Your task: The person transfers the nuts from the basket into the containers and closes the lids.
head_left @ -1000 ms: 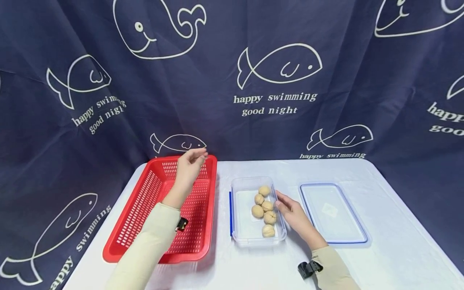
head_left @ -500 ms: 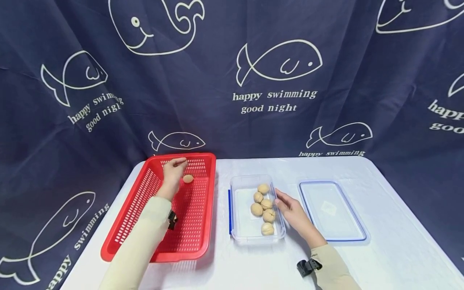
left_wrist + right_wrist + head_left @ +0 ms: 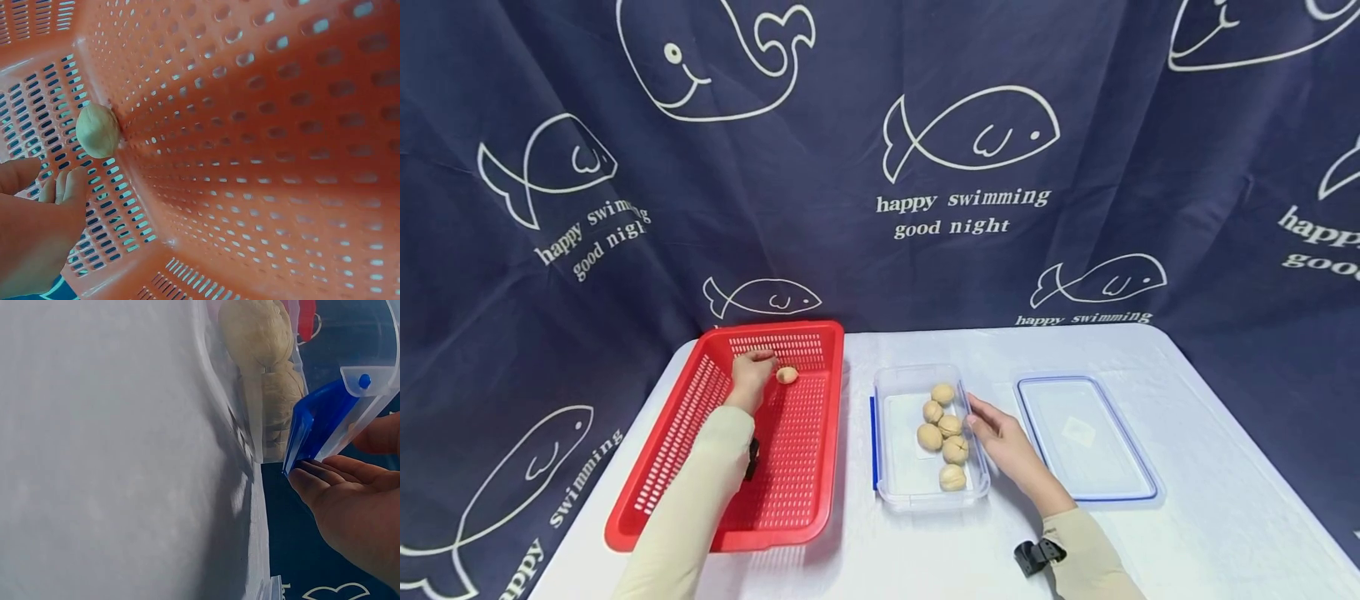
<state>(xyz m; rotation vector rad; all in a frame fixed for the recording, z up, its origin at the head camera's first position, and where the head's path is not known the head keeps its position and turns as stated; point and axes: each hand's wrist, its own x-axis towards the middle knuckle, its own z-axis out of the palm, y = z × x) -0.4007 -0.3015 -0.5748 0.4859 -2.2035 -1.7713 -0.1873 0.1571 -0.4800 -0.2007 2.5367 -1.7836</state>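
Note:
My left hand [image 3: 752, 375] is down inside the red plastic basket [image 3: 837, 433], near its back wall. A single walnut [image 3: 787, 375] lies on the basket floor just right of the fingertips. The left wrist view shows a small gap between this walnut [image 3: 98, 130] and my left hand [image 3: 37, 231], with nothing visible between thumb and fingers. My right hand [image 3: 1011, 446] holds the right side of a clear plastic container [image 3: 902, 492], which has several walnuts [image 3: 952, 425] inside. Close up, the right hand [image 3: 362, 506] has its fingers under a blue latch [image 3: 325, 422] and its thumb at the wall.
A clear lid [image 3: 1086, 442] with a blue seal lies flat on the white table [image 3: 910, 554], right of the container. Another blue latch [image 3: 874, 442] hangs along the container's left side. A dark blue fish-print curtain [image 3: 850, 167] hangs behind the table.
My left hand has moved left and lowered into the basket, and the walnut there has come into sight. My right hand keeps its place at the container.

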